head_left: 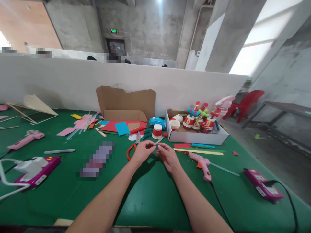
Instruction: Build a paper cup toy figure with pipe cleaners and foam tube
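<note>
Over the middle of the green table my left hand (143, 152) and my right hand (168, 156) meet fingertip to fingertip. Both are closed in a pinch on a small blue piece (157, 147), mostly covered by the fingers; its kind cannot be made out. Just left of my left hand lie red-handled scissors (131, 152), blades pointing away. Beyond the fingertips stands an upside-down red and white paper cup (157, 131), with a small red disc (165, 134) beside it. Right of my right hand a pink glue gun (202, 164) rests on its side.
An open white box (198, 138) at the right holds decorated cup figures (189, 121). Paper sheets (121, 128) lie before a cardboard flap (126, 100). Purple power strips (263, 186) sit at both sides. A second glue gun (28, 140) lies left. Cables cross the table.
</note>
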Demonstrator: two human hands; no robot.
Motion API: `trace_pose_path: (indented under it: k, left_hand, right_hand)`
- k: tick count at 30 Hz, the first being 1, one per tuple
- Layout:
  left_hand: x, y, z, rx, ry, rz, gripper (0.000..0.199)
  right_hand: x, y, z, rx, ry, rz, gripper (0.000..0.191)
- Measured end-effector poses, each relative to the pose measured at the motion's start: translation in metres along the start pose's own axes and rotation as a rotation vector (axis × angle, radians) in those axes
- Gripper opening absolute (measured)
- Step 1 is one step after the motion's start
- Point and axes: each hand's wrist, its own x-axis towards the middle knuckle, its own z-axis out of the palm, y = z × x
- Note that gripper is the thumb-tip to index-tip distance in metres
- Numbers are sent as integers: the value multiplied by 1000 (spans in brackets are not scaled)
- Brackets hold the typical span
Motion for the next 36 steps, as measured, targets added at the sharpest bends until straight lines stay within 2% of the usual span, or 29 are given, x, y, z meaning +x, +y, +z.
trace_pose_path:
  k: [4,7,14,20,24,29,36]
  left_hand:
    - [0,1,0,14,-16,6,17]
    - [-1,1,0,-38,-29,-17,20]
    - [-1,0,-1,-85,-24,-39,19]
    - [-1,1,0,-6,-5,-20,20]
    - [0,0,0,54,-5,-47,25]
    - [0,2,-1,-38,26,-118,31]
    - [-1,7,-1,-114,1,-170,36]
  right_hand:
    - [-3,-3,2,-125,31,-60,30]
    - [-5,-2,5,-71,62,-96,31]
    - [-6,-2,9,-11,68,-56,36]
    - [-2,0,6,-113,77,-143,29]
    - [0,3,5,-89,83,-110,32]
    - [0,1,4,-76,36,-55,37]
    - [-1,2,3,-196,60,-169,27]
